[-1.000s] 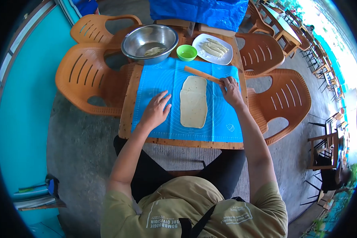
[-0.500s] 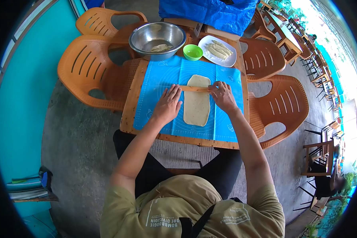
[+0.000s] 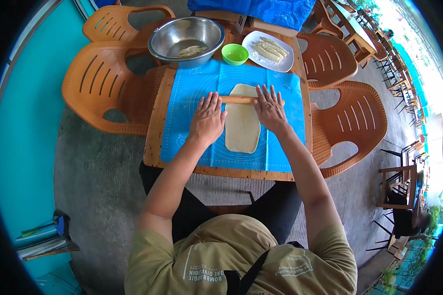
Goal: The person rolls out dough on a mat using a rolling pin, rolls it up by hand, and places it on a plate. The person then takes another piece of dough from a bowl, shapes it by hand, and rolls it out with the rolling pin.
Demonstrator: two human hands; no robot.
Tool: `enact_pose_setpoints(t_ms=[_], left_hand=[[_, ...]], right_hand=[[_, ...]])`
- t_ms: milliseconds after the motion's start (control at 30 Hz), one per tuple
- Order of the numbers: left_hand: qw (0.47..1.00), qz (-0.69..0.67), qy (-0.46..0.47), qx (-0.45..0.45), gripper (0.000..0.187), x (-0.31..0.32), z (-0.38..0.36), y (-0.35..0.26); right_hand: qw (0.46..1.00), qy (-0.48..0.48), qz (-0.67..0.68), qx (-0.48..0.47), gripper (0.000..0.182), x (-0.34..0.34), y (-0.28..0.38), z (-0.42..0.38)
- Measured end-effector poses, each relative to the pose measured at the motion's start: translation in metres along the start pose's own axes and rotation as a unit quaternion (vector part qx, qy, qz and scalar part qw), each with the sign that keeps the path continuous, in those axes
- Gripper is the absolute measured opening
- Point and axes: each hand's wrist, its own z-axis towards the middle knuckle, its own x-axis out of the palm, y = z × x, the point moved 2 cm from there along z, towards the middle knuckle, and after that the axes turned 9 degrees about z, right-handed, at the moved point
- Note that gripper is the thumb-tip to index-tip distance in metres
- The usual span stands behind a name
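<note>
A flat, oblong sheet of dough [image 3: 242,129] lies lengthwise on a blue silicone mat [image 3: 188,103] printed with circles and rulers. Across its upper part rests a wooden rolling pin [image 3: 239,100]. My left hand [image 3: 208,119] lies over the pin's left end, palm down, fingers stretched out. Over the right end is my right hand [image 3: 271,111], also flat, its fingers spread and pointing away from me. Both palms hide the pin's ends. Neither hand is wrapped around it.
Behind the mat stand a large metal bowl [image 3: 155,51] with a piece of dough inside, a small green bowl [image 3: 235,55] and a white plate [image 3: 289,60] with several floured dough strips [image 3: 270,49]. Orange chairs [image 3: 101,91] flank the wooden table [image 3: 155,142]. A blue plastic sheet [image 3: 275,12] covers the far end.
My right hand has gone from curled fingers at the pin's end to lying flat with spread fingers. The left hand stays flat on the pin. The whole view has shifted slightly.
</note>
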Motion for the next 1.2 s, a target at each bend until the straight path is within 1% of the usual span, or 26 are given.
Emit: enact_pose_setpoints(t_ms=[67,300,367,533,600,733,767,1033,1133,1200], left_hand=[[0.999,-0.031,0.001,-0.009,0.065,0.001,0.007,0.002],[0.999,-0.038,0.017,-0.001,0.066,0.005,0.029,0.010],[0.997,-0.061,0.033,-0.012,0.067,0.004,0.036,0.014],[0.998,-0.044,0.036,-0.025,0.071,0.007,0.050,0.015],[0.998,-0.037,0.031,-0.028,0.073,0.007,0.056,0.016],[0.997,-0.030,0.062,-0.037,0.076,0.005,0.074,0.021],[0.996,-0.028,0.075,-0.039,0.077,0.005,0.079,0.022],[0.994,-0.026,0.089,-0.058,0.077,0.016,0.114,0.031],[0.994,-0.017,0.089,-0.066,0.078,0.022,0.124,0.032],[0.993,-0.008,0.089,-0.072,0.078,0.023,0.129,0.033]], right_hand=[[1.000,0.001,-0.006,0.007,0.065,0.003,-0.001,0.008],[0.999,0.026,-0.032,0.024,0.069,0.006,-0.005,0.032],[0.999,0.028,-0.037,0.027,0.070,0.007,-0.007,0.039],[0.998,0.020,-0.050,0.042,0.073,0.013,-0.009,0.055],[0.996,0.029,-0.049,0.075,0.074,0.013,-0.008,0.060],[0.994,0.037,-0.047,0.096,0.074,0.013,-0.008,0.072],[0.993,0.035,-0.051,0.100,0.074,0.014,-0.008,0.075],[0.989,0.016,-0.071,0.128,0.073,0.020,-0.010,0.099],[0.989,0.003,-0.077,0.128,0.072,0.024,-0.012,0.104],[0.989,-0.021,-0.065,0.132,0.069,0.022,-0.010,0.107]])
